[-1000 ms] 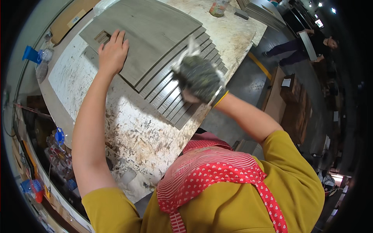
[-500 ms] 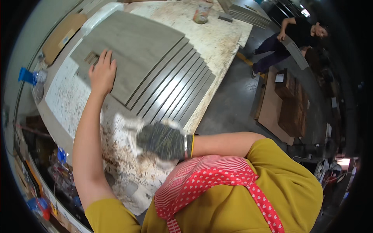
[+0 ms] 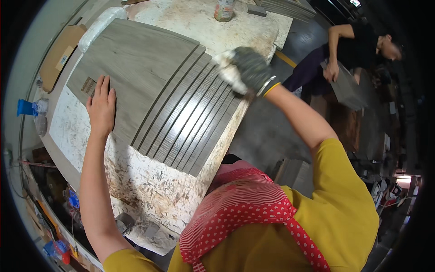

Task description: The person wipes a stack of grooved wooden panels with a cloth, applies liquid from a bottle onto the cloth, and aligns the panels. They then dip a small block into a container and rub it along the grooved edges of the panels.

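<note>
A stack of grey wood-look boards (image 3: 140, 54) lies fanned out in steps, their narrow edges showing toward the right. My bare left hand (image 3: 102, 110) rests flat on the top board, fingers stretched out. Close to its fingertips is a small brown wooden block (image 3: 89, 86). At the far right end of the stepped edges, my right hand (image 3: 254, 69), in a dark grey work glove, is closed on a white cloth (image 3: 229, 71). Hand and cloth are blurred by motion, and the cloth appears to touch the edges.
Under the boards is a stained white worktable (image 3: 154, 181). A can (image 3: 224, 10) and a small grey block (image 3: 256, 10) stand at its far side. Cardboard (image 3: 61, 59) and a plastic-wrapped bundle (image 3: 102, 28) lie at the left. A co-worker (image 3: 358, 50) carries boards at the right.
My right hand has swept the cloth from the near end of the stepped edges to the far right end. My left hand stays on the top board. The co-worker has bent lower with the boards.
</note>
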The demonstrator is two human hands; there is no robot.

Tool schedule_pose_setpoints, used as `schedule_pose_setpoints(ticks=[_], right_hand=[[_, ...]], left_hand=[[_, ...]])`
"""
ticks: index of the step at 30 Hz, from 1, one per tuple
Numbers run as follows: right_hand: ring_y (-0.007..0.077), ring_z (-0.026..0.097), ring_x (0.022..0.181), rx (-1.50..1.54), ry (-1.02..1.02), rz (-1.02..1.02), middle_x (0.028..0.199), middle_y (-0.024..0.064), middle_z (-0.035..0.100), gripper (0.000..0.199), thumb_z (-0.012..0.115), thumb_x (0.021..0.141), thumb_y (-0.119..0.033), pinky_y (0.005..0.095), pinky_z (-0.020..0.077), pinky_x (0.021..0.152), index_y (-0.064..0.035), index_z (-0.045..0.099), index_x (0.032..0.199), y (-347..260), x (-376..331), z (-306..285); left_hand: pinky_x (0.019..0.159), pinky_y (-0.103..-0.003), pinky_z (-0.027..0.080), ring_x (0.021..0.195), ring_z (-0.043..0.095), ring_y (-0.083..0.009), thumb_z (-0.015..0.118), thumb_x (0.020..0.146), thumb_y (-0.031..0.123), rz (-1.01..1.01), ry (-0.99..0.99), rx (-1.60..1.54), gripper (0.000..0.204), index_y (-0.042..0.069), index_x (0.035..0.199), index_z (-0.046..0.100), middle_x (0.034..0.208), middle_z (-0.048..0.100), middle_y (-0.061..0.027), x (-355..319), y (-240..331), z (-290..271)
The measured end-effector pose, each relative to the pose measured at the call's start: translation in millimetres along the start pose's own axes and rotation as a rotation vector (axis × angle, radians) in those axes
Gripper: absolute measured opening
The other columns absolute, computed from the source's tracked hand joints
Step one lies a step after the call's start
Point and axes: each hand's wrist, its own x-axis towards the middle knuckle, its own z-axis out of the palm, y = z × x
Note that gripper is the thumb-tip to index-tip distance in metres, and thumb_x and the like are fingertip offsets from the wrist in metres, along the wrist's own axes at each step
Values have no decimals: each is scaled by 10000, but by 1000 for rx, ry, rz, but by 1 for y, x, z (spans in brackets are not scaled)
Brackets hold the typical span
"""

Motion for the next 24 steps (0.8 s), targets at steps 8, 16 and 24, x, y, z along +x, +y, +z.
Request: schedule_pose_setpoints(ticks=[8,16,24], right_hand=[[277,587,992,-576,209,-794,1064,122,607,354,562,785,-168,408,485,829,-107,590,1132,-2,-12,33],[327,564,949,-896,315,-669,1038,171,581,381,561,813,-193,416,458,862,-128,582,1188,59,8,-29],[321,595,954,-643,-121,-288,988,131,628,306,556,806,-148,386,469,862,-112,628,1101,49,21,-29]], left_hand=[[1121,-478,181,1365,324,-232,294,995,321,20,-1,11,474,158,1437,344,1512,296,-53,3,1,-3],[1116,-477,188,1363,325,-245,304,999,316,20,-6,52,468,152,1435,345,1512,298,-58,7,1,-2],[1110,-488,191,1356,334,-240,324,993,335,39,21,-20,465,156,1419,375,1500,320,-54,4,0,-2]])
